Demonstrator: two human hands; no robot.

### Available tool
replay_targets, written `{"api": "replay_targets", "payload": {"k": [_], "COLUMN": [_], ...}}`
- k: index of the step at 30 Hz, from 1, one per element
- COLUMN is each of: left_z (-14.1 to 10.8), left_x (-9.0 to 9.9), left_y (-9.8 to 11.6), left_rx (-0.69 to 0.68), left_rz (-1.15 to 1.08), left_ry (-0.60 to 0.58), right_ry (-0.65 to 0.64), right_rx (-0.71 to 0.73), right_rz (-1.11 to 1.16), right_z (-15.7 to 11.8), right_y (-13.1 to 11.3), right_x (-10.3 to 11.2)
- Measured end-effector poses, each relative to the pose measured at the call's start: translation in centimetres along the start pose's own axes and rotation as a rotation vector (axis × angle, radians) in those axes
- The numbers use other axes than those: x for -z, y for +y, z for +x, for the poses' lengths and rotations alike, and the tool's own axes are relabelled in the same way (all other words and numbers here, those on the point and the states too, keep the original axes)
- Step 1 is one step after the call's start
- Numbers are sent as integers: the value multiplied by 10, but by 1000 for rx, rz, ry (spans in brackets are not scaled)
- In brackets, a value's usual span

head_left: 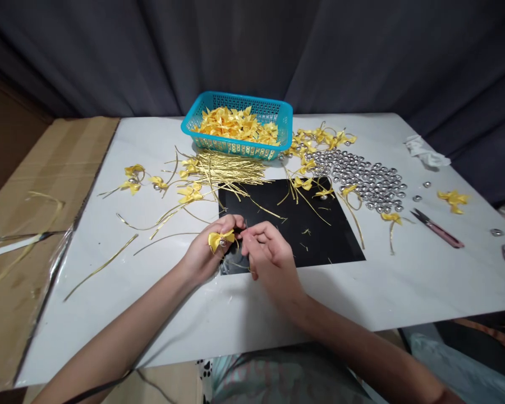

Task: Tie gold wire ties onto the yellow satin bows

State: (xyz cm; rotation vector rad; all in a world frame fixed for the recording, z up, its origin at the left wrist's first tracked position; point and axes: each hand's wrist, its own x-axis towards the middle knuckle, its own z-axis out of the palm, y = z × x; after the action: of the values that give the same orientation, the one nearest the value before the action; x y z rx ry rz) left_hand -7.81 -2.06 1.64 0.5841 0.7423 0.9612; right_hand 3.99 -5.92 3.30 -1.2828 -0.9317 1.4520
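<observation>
My left hand [208, 252] is closed on a yellow ribbon bow [221, 240] that has a small silver bell at its middle. Gold cord trails from the bow on both sides. Close beside it, my right hand [271, 255] pinches with thumb and forefinger, apparently on the end of the thin gold cord; its tip is hidden by the fingers. Both hands are above the left part of a black sheet [320, 241] lying on the white table. Behind them lies a bundle of gold cords [231, 168], with yellow bows [191, 192] at its left end.
A blue basket [237, 147] full of yellow bows stands at the back. Many silver bells [362, 177] are spread at the right, with finished-looking bows [320, 134] behind. Pink-handled thread snips [440, 229] and a crumpled white tissue [427, 152] lie farther right. Cardboard [46, 191] borders the left.
</observation>
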Motion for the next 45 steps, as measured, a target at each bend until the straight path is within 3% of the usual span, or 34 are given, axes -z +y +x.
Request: {"api": "replay_targets", "payload": {"k": [12,17,24,29,34,45], "left_z": [0,0,1,1,1,1], "left_x": [4,7,5,6,6,7], "left_y": [-4,-6,-6,-8,-7,-8], "left_rx": [11,16,54,66,40,80], "left_rz": [-65,-88,-97,-119,-86,-116], "left_ry": [19,-18,27,-3,-4,-4], "right_ry": [107,66,100,136,89,117], "right_rx": [-176,-264,-178,-157,-181,-110], "right_rz": [38,52,12,40,78,90], "right_z": [-7,-5,-4,-7,-8,-6], "right_y": [2,7,7,9,11,17], "right_x": [-19,-23,-21,-22,-23,-21]}}
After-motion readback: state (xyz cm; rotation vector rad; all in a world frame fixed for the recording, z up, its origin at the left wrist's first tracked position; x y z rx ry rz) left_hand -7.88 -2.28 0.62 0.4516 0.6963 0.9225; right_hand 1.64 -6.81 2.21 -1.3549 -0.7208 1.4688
